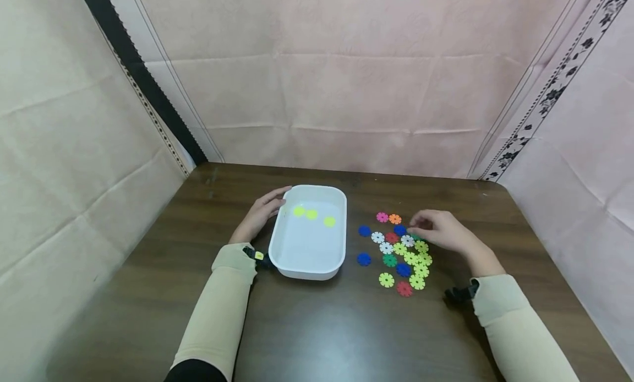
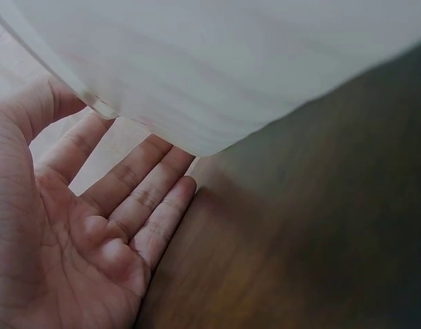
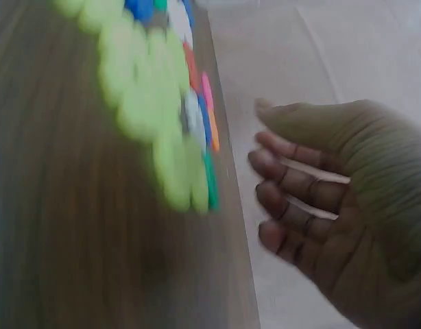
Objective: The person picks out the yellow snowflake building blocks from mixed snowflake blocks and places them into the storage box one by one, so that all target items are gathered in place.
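Observation:
In the head view a white plastic tray (image 1: 309, 250) stands mid-table, with three yellow-green notched discs, one a yellow disc (image 1: 329, 222), lying in it. My left hand (image 1: 258, 216) rests against its far left corner; in the left wrist view the straight fingers (image 2: 145, 195) meet its side and the thumb lies at the rim. My right hand (image 1: 442, 230) hovers at the far right of a cluster of flower-shaped notched plastic discs, fingertips close over a blue disc (image 1: 400, 229) and a partly covered green disc (image 1: 415, 236). The right wrist view shows its fingers loosely bent, nothing between them.
Loose discs right of the tray include yellow-green discs (image 1: 421, 271), a pink disc (image 1: 382, 217), an orange disc (image 1: 394, 219), a red disc (image 1: 404, 289) and a white disc (image 1: 386, 248). Pale cloth (image 1: 346, 96) hangs behind the brown wooden table (image 1: 317, 327) and at both sides.

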